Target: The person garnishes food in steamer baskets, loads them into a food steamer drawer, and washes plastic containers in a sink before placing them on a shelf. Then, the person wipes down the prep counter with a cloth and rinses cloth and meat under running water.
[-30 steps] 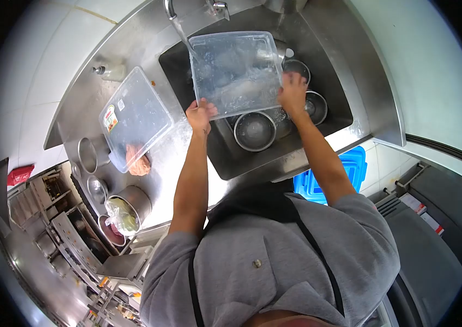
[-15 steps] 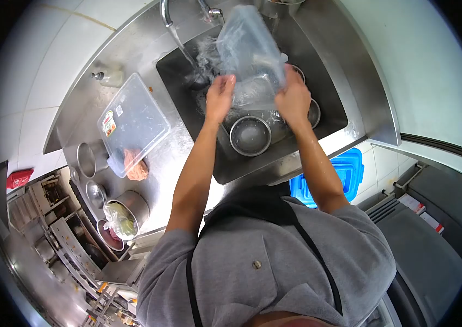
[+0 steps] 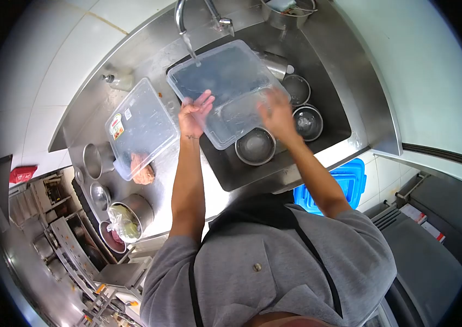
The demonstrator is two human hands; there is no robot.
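A clear rectangular plastic lid [image 3: 231, 73] lies tilted over the sink, its far left part below the running tap [image 3: 180, 22]. At the lid's near left edge, my left hand [image 3: 195, 115] holds it, palm turned up. My right hand [image 3: 278, 115] is at the lid's right side; its fingers are smeared by motion, and whether they grip is unclear. Under and beside the lid, the dark sink [image 3: 231, 177] holds metal bowls: one [image 3: 255, 146] near me, two more [image 3: 308, 122] [image 3: 297, 90] to the right. A metal cylinder [image 3: 274, 65] lies behind them.
Left on the counter are another clear plastic piece with a label [image 3: 142, 128], an orange-brown bundle [image 3: 142, 170], a pump bottle [image 3: 119, 82] and metal pots [image 3: 141, 210]. A metal pot [image 3: 285, 19] stands at the sink's back corner. Below right is a blue plastic lid [image 3: 331, 188].
The plastic lid has come down from a steep tilt to lie flatter, shifting left beneath the tap. My left hand moved left and down; my right hand moved slightly down. The view shifted a little.
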